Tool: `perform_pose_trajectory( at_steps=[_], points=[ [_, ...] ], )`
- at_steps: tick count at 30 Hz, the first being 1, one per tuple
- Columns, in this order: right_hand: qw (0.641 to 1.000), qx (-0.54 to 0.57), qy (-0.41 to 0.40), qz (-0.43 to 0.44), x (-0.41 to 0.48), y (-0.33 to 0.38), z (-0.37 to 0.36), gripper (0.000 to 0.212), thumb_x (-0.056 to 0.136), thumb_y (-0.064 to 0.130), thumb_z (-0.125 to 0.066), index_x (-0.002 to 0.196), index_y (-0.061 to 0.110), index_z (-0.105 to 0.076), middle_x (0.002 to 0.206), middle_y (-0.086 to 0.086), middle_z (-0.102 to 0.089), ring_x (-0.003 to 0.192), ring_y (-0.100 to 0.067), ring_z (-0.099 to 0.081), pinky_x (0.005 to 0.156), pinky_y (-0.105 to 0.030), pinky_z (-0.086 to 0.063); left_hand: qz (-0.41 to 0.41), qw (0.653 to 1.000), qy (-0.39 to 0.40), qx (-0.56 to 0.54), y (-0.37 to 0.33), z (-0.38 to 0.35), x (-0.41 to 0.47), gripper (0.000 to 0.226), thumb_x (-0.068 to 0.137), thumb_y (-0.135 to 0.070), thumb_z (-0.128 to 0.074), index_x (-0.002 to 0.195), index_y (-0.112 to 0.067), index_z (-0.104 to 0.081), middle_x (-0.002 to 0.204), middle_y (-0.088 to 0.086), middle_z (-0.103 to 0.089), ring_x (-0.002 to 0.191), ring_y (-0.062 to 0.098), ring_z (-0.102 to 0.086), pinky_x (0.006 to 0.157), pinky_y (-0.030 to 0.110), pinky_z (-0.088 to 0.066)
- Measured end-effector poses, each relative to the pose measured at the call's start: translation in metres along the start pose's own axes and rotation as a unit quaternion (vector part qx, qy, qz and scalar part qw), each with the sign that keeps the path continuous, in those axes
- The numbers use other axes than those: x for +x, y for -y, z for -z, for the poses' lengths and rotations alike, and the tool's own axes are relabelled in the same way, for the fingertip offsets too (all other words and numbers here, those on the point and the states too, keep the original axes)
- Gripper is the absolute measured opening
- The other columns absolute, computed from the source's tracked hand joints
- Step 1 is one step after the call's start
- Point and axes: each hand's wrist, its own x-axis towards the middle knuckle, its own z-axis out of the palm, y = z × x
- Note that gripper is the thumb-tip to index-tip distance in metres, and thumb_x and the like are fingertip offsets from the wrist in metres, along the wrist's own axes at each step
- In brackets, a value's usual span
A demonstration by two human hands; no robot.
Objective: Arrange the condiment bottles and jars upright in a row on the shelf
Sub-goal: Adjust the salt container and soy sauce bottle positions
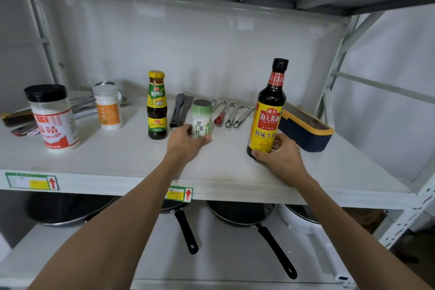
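Observation:
Five containers stand upright on the white shelf (117, 160). From the left: a large white jar with a black lid and red label (53, 117), a small white jar with an orange label (107, 107), a dark sauce bottle with a yellow cap (157, 106), a white-green shaker (201, 117) and a tall dark soy sauce bottle (268, 110). My left hand (186, 142) grips the base of the shaker. My right hand (276, 154) wraps the bottom of the soy sauce bottle.
Behind the row lie dark spatulas (180, 110), metal utensils (235, 115) and ladles at the back left. A navy and yellow box (306, 130) sits right of the soy bottle. Pans (240, 214) rest on the lower shelf. An upper shelf hangs overhead.

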Motion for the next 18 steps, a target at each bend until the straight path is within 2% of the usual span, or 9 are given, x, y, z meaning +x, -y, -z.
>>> perform_pose_trajectory(
  at_steps=[5,13,18],
  points=[
    [1.000,-0.009,-0.004,-0.003,-0.009,-0.004,0.004,0.071,0.068,0.029,-0.087,0.129,0.013,-0.053,0.119,0.000,-0.066,0.101,-0.014,-0.064,0.086,-0.025,-0.052,0.000,1.000,0.000,-0.001,0.001,-0.001,0.001,0.047,0.073,-0.048,-0.078,0.106,-0.017,-0.065,0.097,-0.003,-0.068,0.088,0.016,-0.063,0.073,0.029,-0.049],
    [1.000,-0.009,-0.002,-0.016,-0.021,-0.005,0.009,0.071,0.068,0.030,-0.086,0.129,0.017,-0.051,0.119,0.002,-0.065,0.101,-0.012,-0.063,0.084,-0.021,-0.050,-0.002,1.000,-0.005,-0.008,0.000,-0.001,0.001,0.043,0.072,-0.047,-0.080,0.102,-0.018,-0.067,0.093,-0.005,-0.068,0.080,0.009,-0.061,0.062,0.022,-0.044],
    [1.000,-0.006,-0.006,-0.014,-0.029,-0.007,0.011,0.070,0.068,0.031,-0.086,0.128,0.017,-0.053,0.119,0.003,-0.066,0.098,-0.010,-0.063,0.079,-0.017,-0.049,0.007,1.000,-0.017,-0.011,-0.001,-0.001,-0.001,0.041,0.073,-0.047,-0.080,0.099,-0.019,-0.067,0.087,-0.007,-0.066,0.076,0.007,-0.059,0.061,0.025,-0.044]
  ],
)
